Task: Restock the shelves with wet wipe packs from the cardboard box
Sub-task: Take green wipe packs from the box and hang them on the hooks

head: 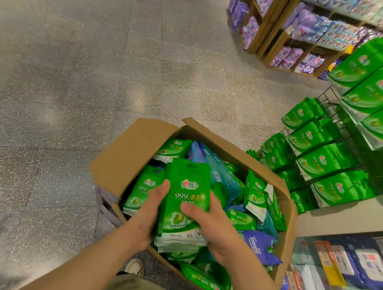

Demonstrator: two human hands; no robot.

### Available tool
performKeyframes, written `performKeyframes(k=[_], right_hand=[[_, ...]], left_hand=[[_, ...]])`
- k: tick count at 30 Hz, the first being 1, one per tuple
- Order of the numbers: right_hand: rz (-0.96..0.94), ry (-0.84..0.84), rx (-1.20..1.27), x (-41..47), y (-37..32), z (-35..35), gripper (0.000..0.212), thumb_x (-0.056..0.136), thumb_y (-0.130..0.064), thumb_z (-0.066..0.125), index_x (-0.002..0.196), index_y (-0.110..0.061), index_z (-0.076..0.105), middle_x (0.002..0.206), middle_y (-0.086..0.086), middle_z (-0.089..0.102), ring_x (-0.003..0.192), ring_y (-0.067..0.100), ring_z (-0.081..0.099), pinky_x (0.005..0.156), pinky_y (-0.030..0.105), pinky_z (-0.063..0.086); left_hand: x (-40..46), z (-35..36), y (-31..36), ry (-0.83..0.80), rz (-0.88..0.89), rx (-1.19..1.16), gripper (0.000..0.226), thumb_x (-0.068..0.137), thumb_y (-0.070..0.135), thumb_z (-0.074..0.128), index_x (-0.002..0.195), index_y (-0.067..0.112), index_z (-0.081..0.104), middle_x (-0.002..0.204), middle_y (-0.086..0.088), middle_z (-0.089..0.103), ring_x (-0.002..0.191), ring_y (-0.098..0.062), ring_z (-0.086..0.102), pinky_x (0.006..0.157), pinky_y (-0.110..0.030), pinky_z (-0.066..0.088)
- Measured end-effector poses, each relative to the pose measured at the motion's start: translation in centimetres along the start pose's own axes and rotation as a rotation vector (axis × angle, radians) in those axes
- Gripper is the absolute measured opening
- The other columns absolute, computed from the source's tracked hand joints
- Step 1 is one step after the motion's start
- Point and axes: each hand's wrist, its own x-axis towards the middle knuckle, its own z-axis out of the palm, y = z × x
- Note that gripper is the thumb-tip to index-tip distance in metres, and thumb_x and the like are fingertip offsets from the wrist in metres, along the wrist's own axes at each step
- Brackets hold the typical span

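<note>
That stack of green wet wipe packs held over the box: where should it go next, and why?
Probably lift it to the right, toward the wire rack. Both hands, left and right, already grip the stack of green wet wipe packs above the open brown cardboard box, and matching green packs fill that rack.

Speckled grey tiled floor (75, 73), wooden display racks (266, 30) beyond.

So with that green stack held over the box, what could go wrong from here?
1. The stack is several loose packs squeezed between the left hand and right hand; lower ones look fanned and might slip back into the box.
2. The box also holds blue packs and a purple Tempo pack, so a wrong one could ride along.
3. The green rack looks nearly full; pushed-in packs may dislodge others.
</note>
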Motion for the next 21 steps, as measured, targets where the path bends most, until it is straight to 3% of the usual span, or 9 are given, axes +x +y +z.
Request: performKeyframes(k=[2,8,10,12,14,16,18,21], right_hand=[[0.011,-0.094,0.056,0.0,0.4,0.3,0.078,0.076,-0.035,0.086,0.143,-0.040,0.047,0.129,0.000,0.071,0.116,0.024,0.069,0.107,0.052,0.050],[-0.042,-0.150,-0.035,0.2,0.6,0.2,0.092,0.085,-0.035,0.081,0.157,-0.041,0.025,0.130,-0.012,0.070,0.118,0.013,0.068,0.109,0.047,0.049],[-0.026,-0.158,0.037,0.4,0.9,-0.1,0.097,0.080,-0.048,0.083,0.158,-0.039,0.026,0.137,-0.009,0.066,0.124,0.016,0.065,0.111,0.047,0.046],[0.025,-0.023,0.095,0.6,1.1,-0.7,0.088,0.078,-0.068,0.073,0.153,-0.039,0.038,0.144,-0.011,0.060,0.129,0.015,0.059,0.111,0.044,0.043],[0.101,0.227,0.086,1.1,1.8,-1.9,0.055,0.094,-0.063,0.058,0.136,-0.028,0.058,0.135,-0.005,0.065,0.119,0.017,0.062,0.098,0.039,0.047],[0.251,0.439,0.043,1.1,3.0,-3.3,0.033,0.102,-0.046,0.055,0.117,-0.018,0.062,0.115,0.006,0.071,0.097,0.024,0.070,0.075,0.037,0.050],[0.403,0.436,-0.111,0.6,4.8,-4.2,0.027,0.102,-0.040,0.057,0.108,-0.015,0.061,0.103,0.009,0.073,0.078,0.023,0.071,0.060,0.032,0.049],[0.490,0.261,-0.450,0.0,8.0,-4.2,0.034,0.094,-0.043,0.065,0.101,-0.010,0.061,0.091,0.008,0.071,0.072,0.021,0.069,0.060,0.034,0.055]], left_hand=[[-0.2,0.0,0.1,-0.076,-0.007,-0.019,0.110,0.050,0.068,0.092,0.138,0.011,0.059,0.133,-0.022,0.067,0.120,-0.039,0.066,0.086,-0.045,0.061],[0.2,-0.9,0.1,-0.128,-0.052,-0.084,0.118,0.048,0.047,0.101,0.148,0.010,0.049,0.139,-0.025,0.061,0.120,-0.043,0.065,0.086,-0.050,0.060],[0.3,-1.0,-0.1,-0.100,-0.067,-0.084,0.118,0.044,0.038,0.101,0.146,0.007,0.051,0.135,-0.027,0.063,0.111,-0.042,0.069,0.082,-0.050,0.061],[0.3,-1.3,-0.1,-0.085,-0.083,-0.123,0.102,0.041,0.034,0.099,0.132,0.004,0.065,0.125,-0.026,0.070,0.098,-0.038,0.074,0.078,-0.047,0.063],[0.3,-1.6,0.1,-0.069,-0.086,-0.177,0.079,0.034,0.033,0.099,0.106,0.007,0.080,0.113,-0.022,0.075,0.088,-0.035,0.076,0.074,-0.046,0.064],[0.2,-2.0,0.5,-0.059,-0.051,-0.223,0.060,0.042,0.033,0.097,0.095,0.011,0.083,0.109,-0.020,0.076,0.086,-0.034,0.077,0.073,-0.047,0.064],[0.1,-2.4,0.9,-0.015,-0.017,-0.257,0.045,0.062,0.033,0.087,0.100,0.011,0.080,0.105,-0.017,0.077,0.084,-0.033,0.077,0.073,-0.048,0.064],[0.0,-2.7,1.3,0.049,-0.001,-0.273,0.037,0.080,0.032,0.061,0.107,0.012,0.075,0.104,-0.015,0.078,0.082,-0.031,0.077,0.076,-0.048,0.063]])
